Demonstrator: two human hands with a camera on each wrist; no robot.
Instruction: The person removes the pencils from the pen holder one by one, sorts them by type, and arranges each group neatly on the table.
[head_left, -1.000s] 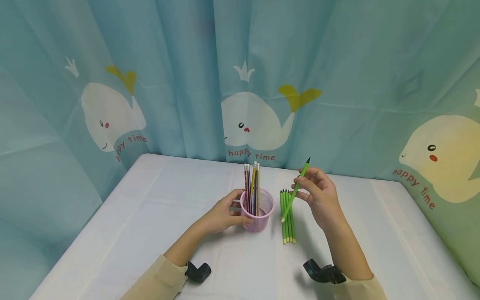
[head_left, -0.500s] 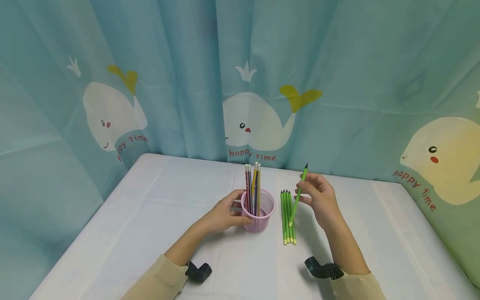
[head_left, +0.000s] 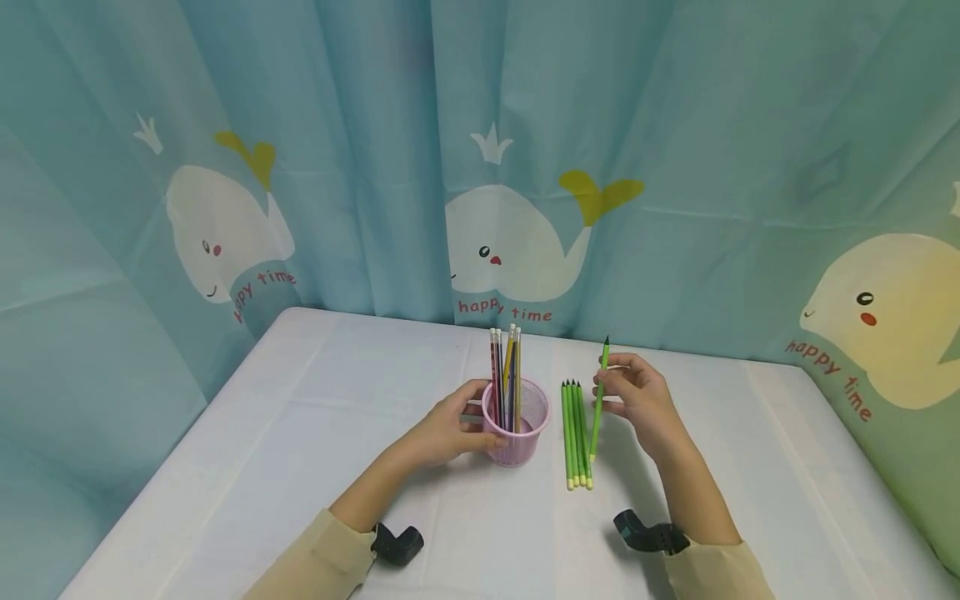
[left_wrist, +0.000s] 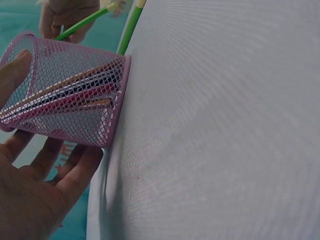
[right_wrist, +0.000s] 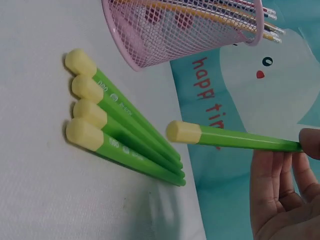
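Observation:
A pink mesh pencil cup point(head_left: 534, 408) stands upright on the table, several striped and yellow pencils point(head_left: 507, 375) leaning in its left side. Around the cup's left side curl the fingers and thumb of my left hand point(head_left: 442, 429). My right hand point(head_left: 637, 400) pinches a green pencil point(right_wrist: 240, 139) between thumb and fingertips, black point up and pale yellow end down. That end hangs just right of a row of several matching green pencils point(head_left: 574, 437), which lie side by side on the table right of the cup, points toward the curtain.
A white cloth covers the table point(head_left: 300, 467). Behind and along the sides hangs a blue-green curtain point(head_left: 360, 150) printed with white whales. Each wrist wears a black camera mount, such as the left mount point(head_left: 397, 546).
My right hand has lowered the green pencil and brought it nearly upright, its yellow end shifting right from over the row to beside it. The left hand stays on the cup.

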